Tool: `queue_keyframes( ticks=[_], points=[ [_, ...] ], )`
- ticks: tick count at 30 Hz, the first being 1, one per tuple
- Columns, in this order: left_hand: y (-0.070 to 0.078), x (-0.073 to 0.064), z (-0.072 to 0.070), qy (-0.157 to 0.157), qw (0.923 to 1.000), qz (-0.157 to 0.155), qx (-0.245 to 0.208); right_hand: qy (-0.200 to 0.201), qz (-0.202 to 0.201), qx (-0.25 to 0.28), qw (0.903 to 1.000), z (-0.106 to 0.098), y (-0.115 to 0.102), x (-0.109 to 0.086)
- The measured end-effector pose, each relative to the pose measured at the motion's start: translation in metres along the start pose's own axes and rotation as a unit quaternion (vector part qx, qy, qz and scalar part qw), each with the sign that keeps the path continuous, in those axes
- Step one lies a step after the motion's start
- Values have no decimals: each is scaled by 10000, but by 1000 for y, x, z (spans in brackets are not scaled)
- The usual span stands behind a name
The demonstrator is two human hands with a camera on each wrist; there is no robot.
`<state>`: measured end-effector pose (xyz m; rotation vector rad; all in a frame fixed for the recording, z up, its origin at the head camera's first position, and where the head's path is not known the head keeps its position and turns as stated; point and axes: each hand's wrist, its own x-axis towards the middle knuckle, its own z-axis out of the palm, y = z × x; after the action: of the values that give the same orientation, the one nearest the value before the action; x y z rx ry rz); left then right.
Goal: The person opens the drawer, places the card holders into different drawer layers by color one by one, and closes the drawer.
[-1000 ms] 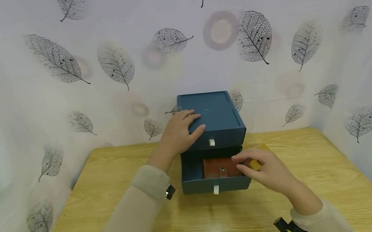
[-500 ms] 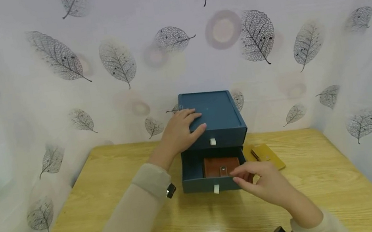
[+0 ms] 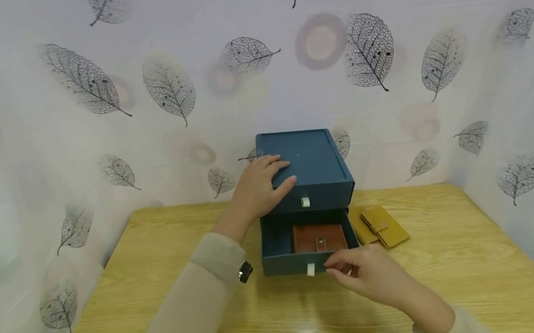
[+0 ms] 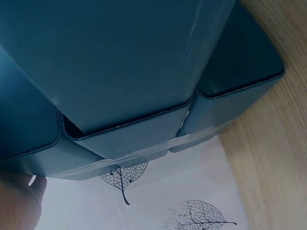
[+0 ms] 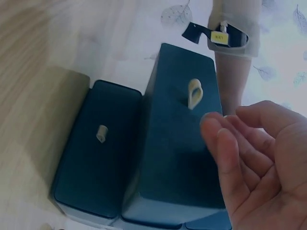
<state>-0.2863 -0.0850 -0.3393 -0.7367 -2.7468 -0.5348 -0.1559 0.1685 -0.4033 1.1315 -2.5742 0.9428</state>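
On top of the blue drawer box [image 3: 299, 156] my left hand [image 3: 260, 187] lies flat with its fingers spread; part of it also shows in the left wrist view's lower corner. The lower drawer [image 3: 287, 264] is pulled out, and a brown leather wallet [image 3: 319, 235] with a snap strap lies inside. Just in front of the drawer's right part is my right hand [image 3: 371, 274], its fingers loosely bent with nothing between them. In the right wrist view, the pulled-out drawer's white loop tab [image 5: 194, 93] is a short way from those fingertips [image 5: 211, 127].
Two yellow wallet-like pieces, the front one a strapped yellow case [image 3: 385, 226], lie on the wooden table [image 3: 165, 250] right of the drawer. The upper drawer is shut, with its own white tab [image 3: 305, 202]. A leaf-patterned curtain [image 3: 257, 99] hangs behind the table.
My right hand has come down and left from the drawer's right side to its front, uncovering the yellow pieces. My left hand stays on the box top.
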Motion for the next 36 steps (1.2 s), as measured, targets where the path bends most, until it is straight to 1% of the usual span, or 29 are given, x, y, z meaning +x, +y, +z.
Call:
queue_keyframes(
  ticks=[2, 4, 9, 18, 22, 26, 30, 36],
  points=[
    [0, 0, 0, 4, 10000, -11, -5, -34, 1, -134, 9999, 3, -2, 1],
    [0, 0, 0, 2, 10000, -5, 7, -104, 129, -174, 9997, 4, -3, 1],
    [-1, 0, 1, 15, 10000, 51, 40, -223, 467, -124, 9986, 7, -6, 2],
    [-1, 0, 0, 0, 10000, 33, 24, -326, 762, -94, 9965, 18, -6, 6],
    [-1, -1, 0, -51, 10000, 9, 25, -382, 931, -198, 9947, 23, -7, 8],
    [-1, -1, -1, -88, 10000, -16, 35, -321, 997, -359, 9939, 28, -9, 9],
    [-1, -1, 0, -45, 10000, -9, 35, -255, 1031, -542, 9929, 31, -11, 11],
    [-1, -1, 1, -4, 10000, -1, 50, -236, 1032, -537, 9929, 33, -11, 12]
  ],
)
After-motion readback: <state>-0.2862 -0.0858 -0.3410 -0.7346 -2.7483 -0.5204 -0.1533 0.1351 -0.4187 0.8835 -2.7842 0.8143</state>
